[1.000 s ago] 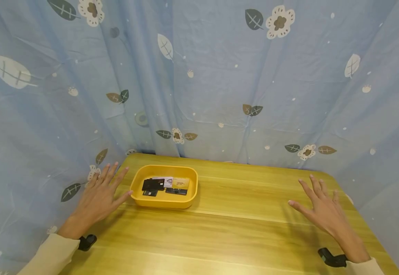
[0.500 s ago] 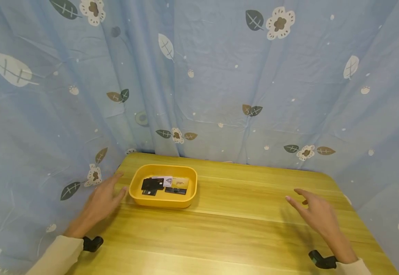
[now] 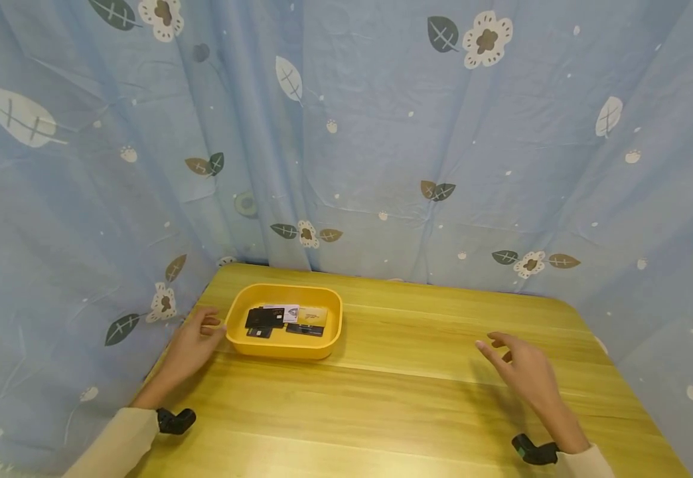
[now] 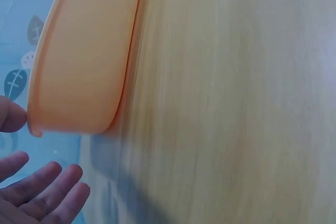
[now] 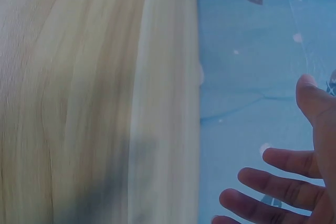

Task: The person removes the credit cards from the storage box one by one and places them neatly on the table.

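Note:
A yellow plastic bin (image 3: pixel 283 353) stands at the left back of the table, with several cards in it. Black cards (image 3: pixel 265 318), a white card (image 3: pixel 290 313) and a gold card (image 3: pixel 312 316) lie flat on its floor. At the bin's left end is my left hand (image 3: pixel 191 345), fingers loosely bent and holding nothing. Its thumb tip is at the rim; whether it touches I cannot tell. My right hand (image 3: pixel 526 370) hovers over the right part of the table, thumb and fingers apart, with nothing in it.
The wood-grain table (image 3: pixel 382 405) has rounded back corners. A blue curtain (image 3: pixel 370 146) with leaves and flowers hangs behind it and along both sides. Each wrist wears a black camera mount, such as the left wrist mount (image 3: pixel 176 421).
Both hands, first spread with straight fingers, have relaxed into a loose bend. My left hand has come down beside the bin's end, and my right hand has drifted left. The bin stays put.

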A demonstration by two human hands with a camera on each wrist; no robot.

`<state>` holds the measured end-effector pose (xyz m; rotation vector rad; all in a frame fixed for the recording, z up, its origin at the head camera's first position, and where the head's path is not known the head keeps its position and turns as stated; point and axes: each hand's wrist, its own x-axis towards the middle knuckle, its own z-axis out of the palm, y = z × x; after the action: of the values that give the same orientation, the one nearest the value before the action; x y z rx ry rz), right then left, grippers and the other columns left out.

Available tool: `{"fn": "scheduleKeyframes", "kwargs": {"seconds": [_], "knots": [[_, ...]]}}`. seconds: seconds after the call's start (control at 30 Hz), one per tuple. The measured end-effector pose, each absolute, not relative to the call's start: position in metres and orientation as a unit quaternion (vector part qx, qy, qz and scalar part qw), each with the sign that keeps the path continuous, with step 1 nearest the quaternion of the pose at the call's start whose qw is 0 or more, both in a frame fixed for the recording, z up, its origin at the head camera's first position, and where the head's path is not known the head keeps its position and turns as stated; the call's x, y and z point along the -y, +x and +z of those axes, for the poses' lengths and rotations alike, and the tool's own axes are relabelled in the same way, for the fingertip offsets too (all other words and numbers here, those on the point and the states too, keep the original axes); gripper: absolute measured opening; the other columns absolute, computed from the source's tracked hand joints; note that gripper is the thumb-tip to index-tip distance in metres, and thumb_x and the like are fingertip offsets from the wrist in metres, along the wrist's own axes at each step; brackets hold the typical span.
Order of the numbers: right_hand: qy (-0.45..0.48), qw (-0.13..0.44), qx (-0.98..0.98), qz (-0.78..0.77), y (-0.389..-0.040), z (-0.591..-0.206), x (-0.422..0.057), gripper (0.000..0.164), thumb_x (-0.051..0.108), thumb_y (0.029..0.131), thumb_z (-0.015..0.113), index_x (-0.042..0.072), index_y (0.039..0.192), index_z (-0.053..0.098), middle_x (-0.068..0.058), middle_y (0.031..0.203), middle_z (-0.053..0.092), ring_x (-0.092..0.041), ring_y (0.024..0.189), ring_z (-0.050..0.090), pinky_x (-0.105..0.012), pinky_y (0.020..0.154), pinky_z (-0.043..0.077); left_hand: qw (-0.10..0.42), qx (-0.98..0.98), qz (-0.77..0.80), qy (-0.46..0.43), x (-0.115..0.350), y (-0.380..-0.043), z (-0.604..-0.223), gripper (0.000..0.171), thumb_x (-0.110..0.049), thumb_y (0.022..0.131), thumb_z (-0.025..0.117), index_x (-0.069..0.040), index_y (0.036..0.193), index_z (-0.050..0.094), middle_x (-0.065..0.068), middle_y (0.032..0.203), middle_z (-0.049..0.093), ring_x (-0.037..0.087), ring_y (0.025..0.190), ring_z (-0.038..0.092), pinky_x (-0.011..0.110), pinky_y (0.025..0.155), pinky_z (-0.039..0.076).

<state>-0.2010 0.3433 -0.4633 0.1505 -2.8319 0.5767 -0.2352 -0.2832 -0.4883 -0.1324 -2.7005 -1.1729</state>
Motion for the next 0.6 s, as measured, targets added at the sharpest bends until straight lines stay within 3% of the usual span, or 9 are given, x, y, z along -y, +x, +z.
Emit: {"fn": "scheduleKeyframes", "kwargs": {"seconds": [0.27,0.6], "knots": [[0.054,0.127,0.964,0.227,-0.205,-0.472,-0.332,0.057,0.054,0.101,0.06,0.006,0.13,0.069,-0.012,0.108,0.075,-0.015,0.074,0.067,-0.037,0.058,0.052,0.055,0.892,-0.449,-0.008,0.281,-0.24,-0.496,0.062,-0.034,0.107,0.058,0.001,0.153,0.038,0.031,0.138,0.055,0.047,0.125,0.055,0.058,0.101,0.047],[0.064,0.118,0.958,0.253,-0.211,-0.488,-0.317,0.051,0.052,0.1,0.063,0.009,0.126,0.073,-0.008,0.105,0.075,-0.013,0.074,0.066,-0.036,0.062,0.054,0.013,0.834,-0.55,-0.022,0.283,-0.247,-0.506,0.065,-0.028,0.108,0.057,-0.008,0.162,0.029,0.03,0.147,0.047,0.042,0.127,0.055,0.039,0.092,0.056]]}}
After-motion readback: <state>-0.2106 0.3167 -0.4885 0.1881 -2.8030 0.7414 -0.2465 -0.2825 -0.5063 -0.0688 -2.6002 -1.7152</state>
